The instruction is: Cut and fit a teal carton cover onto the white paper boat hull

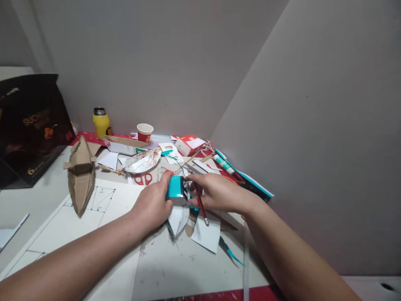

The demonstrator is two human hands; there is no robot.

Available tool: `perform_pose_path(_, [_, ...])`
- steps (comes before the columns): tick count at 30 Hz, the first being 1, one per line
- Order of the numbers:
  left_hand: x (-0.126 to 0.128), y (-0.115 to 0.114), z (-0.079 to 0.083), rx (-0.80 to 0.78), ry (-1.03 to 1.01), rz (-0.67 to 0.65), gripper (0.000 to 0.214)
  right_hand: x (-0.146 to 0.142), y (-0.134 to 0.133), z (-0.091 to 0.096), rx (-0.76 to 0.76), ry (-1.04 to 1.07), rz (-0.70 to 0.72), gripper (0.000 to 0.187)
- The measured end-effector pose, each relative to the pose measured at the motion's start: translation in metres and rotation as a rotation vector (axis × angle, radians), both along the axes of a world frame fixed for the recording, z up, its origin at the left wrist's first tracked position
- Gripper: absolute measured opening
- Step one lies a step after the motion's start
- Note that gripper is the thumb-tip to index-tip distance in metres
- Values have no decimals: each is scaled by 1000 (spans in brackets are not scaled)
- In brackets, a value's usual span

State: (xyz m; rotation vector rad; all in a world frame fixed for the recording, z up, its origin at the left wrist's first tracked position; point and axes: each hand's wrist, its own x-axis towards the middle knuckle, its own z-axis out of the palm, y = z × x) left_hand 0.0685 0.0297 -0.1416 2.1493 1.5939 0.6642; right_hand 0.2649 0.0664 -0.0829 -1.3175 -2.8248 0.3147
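Observation:
Both my hands meet at the middle of the table on a small teal and black card piece (177, 188). My left hand (154, 203) is closed around its left side. My right hand (216, 193) pinches its right end and also carries a thin red-handled brush (201, 206) that slants down between the fingers. Under the hands lie white card offcuts (206, 236) and a folded white piece (178, 219).
A brown cardboard boat (80, 174) stands at the left on a white sheet with pencil lines (103, 200). Behind are a yellow flask (101, 122), a red and white paper cup (145, 132), red-handled scissors (143, 179), a glue stick (223, 164) and a black bag (31, 125). A grey wall closes the right.

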Motion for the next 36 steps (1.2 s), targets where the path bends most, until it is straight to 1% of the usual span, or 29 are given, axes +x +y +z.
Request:
perform_pose_path(4, [1,1,-1,-12,-12,11,72,1,1,-4,35,1,5,45])
perform_pose_path(10, [3,1,-1,-33,-31,20,80,5,3,-6,27,39,26,46])
perform_pose_path(15, [2,1,-3,-34,-64,22,80,5,2,-5,31,16,19,49])
perform_pose_path(19, [2,2,-5,-34,-72,26,80,3,1,-5,29,25,30,47])
perform_pose_path(28, [-3,-3,-5,-20,-52,12,75,2,7,-19,-1,13,-11,47])
perform_pose_path(32, [-4,-6,-4,-17,-48,9,76,0,5,-17,1,22,11,41])
perform_pose_path(36, [-6,-5,-5,-22,-44,6,76,-3,2,-14,0,-5,-1,45])
